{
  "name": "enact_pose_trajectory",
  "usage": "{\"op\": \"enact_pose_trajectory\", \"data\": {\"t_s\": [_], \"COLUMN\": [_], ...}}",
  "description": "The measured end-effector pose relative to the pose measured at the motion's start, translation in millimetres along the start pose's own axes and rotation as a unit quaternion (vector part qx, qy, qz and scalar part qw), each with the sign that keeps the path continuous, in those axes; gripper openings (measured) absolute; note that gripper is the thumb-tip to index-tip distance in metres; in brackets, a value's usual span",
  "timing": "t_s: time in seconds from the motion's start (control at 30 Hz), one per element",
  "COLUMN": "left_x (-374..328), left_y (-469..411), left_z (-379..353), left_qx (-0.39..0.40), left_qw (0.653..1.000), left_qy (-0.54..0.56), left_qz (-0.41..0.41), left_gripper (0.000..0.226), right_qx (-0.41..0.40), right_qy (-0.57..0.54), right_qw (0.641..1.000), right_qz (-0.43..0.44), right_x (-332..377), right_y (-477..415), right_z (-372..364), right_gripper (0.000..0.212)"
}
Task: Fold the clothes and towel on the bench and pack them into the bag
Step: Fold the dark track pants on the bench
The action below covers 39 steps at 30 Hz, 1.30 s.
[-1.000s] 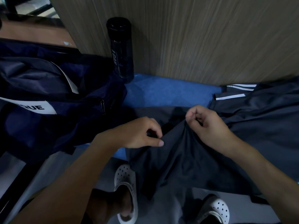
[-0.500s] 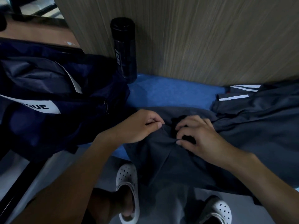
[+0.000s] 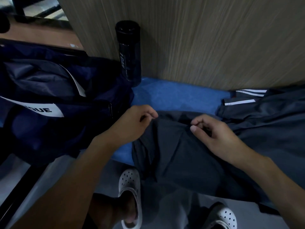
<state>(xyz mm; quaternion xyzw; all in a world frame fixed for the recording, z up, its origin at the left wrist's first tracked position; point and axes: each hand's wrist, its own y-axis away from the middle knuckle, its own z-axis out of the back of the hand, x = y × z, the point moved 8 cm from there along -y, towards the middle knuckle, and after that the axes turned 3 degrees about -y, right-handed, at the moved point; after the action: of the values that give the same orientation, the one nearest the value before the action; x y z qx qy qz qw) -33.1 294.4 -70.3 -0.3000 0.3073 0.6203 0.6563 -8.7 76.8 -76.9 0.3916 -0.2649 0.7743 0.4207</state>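
Dark grey garment [image 3: 181, 154] drapes over the blue counter [image 3: 178, 98] front edge, both hands [image 3: 132, 124] [image 3: 214, 134] pinching its top hem. One navy bag [image 3: 54, 100] lies left, one bottle [image 3: 129, 53] behind; bare counter lies between.

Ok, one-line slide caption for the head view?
Both hands, left and right, pinch the dark garment on the blue bench beside the navy bag.

Black bottle [image 3: 129, 52] upright vs wood wall [image 3: 206, 38]; my white clogs [image 3: 130, 194] on grey floor [image 3: 54, 176].
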Motion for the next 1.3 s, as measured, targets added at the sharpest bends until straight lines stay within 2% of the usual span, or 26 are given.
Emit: {"op": "enact_pose_trajectory", "data": {"t_s": [0.07, 0.17, 0.27, 0.33, 0.4, 0.47, 0.53, 0.63, 0.77, 0.83, 0.9, 0.97, 1.1, 1.2, 1.3], "left_x": [-2, -2, 8, 11, 11, 11, 12, 14, 15, 18, 21, 20, 14, 3, -6], "left_y": [5, 21, 36, 37, 33, 28, 23, 17, 13, 16, 20, 22, 17, 14, 9], "left_z": [-8, -23, -30, -32, -32, -29, -28, -23, -13, -17, -21, -20, -7, 1, 5], "left_qx": [0.051, 0.191, 0.263, 0.251, 0.217, 0.175, 0.145, 0.101, 0.041, 0.067, 0.106, 0.111, 0.043, -0.017, -0.069], "left_qw": [0.997, 0.973, 0.946, 0.943, 0.952, 0.963, 0.968, 0.975, 0.978, 0.97, 0.963, 0.958, 0.969, 0.974, 0.965], "left_qy": [-0.062, -0.122, -0.187, -0.22, -0.211, -0.196, -0.197, -0.197, -0.203, -0.232, -0.248, -0.261, -0.24, -0.227, -0.248], "left_qz": [-0.013, -0.028, -0.01, -0.018, -0.034, -0.052, -0.055, -0.03, 0.004, 0.017, 0.032, 0.036, 0.033, -0.002, -0.043], "left_gripper": [0.025, 0.055, 0.074, 0.068, 0.047, 0.025, 0.016, 0.015, 0.007, 0.026, 0.04, 0.037, 0.021, 0.011, 0.026], "right_qx": [0.018, 0.03, 0.032, 0.044, 0.058, 0.064, 0.06, 0.024, -0.064, -0.085, -0.083, -0.079, -0.085, -0.079, -0.068], "right_qy": [0.046, 0.103, 0.139, 0.199, 0.237, 0.254, 0.265, 0.219, 0.217, 0.236, 0.248, 0.267, 0.281, 0.271, 0.246], "right_qw": [0.999, 0.994, 0.99, 0.979, 0.97, 0.964, 0.961, 0.975, 0.974, 0.968, 0.964, 0.959, 0.953, 0.957, 0.966], "right_qz": [-0.005, 0.015, 0.004, 0.018, 0.026, 0.04, 0.052, 0.039, -0.009, -0.032, -0.049, -0.055, -0.068, -0.07, -0.049], "right_x": [-5, -9, -17, -18, -19, -18, -18, -15, -17, -18, -21, -23, -26, -29, -30], "right_y": [0, 0, -1, 1, 3, 5, 5, 4, 4, 5, 5, 5, 7, 7, 7], "right_z": [-2, -4, 4, 8, 10, 10, 11, 21, 45, 52, 53, 54, 58, 59, 57], "right_gripper": [0.027, 0.044, 0.032, 0.031, 0.031, 0.015, 0.007, 0.023, 0.025, 0.027, 0.027, 0.027, 0.025, 0.022, 0.021]}}
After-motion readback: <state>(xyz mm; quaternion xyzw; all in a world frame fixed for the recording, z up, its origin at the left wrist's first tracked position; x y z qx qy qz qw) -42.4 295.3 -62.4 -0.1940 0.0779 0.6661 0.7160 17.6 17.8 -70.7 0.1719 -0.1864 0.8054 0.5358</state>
